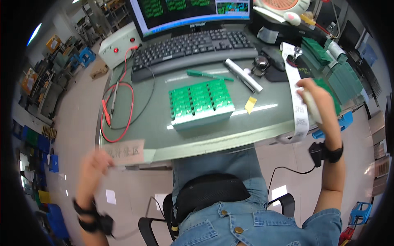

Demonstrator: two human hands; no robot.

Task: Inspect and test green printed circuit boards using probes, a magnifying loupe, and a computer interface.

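Observation:
My left hand [95, 165] is smeared by motion at the table's front left corner. It overlaps the left end of a pale pink sign [127, 152] with handwriting; whether they touch I cannot tell. At the right, my right hand [321, 99] is closed round a pale elongated object [312, 107], whose kind is unclear. Beside that hand a long white label strip [299, 104] runs down over the front edge. A block of green circuit boards [202, 100], standing side by side in rows, sits in the middle of the table, apart from both hands.
Behind the boards lie a green pen [209, 75], a white marker [244, 75] and a yellow sticky note [250, 105]. Red and black test leads [132, 110] coil at left by a white box [120, 46]. A keyboard [193, 49] and monitor [193, 16] stand at the back; more green boards [342, 78] at right.

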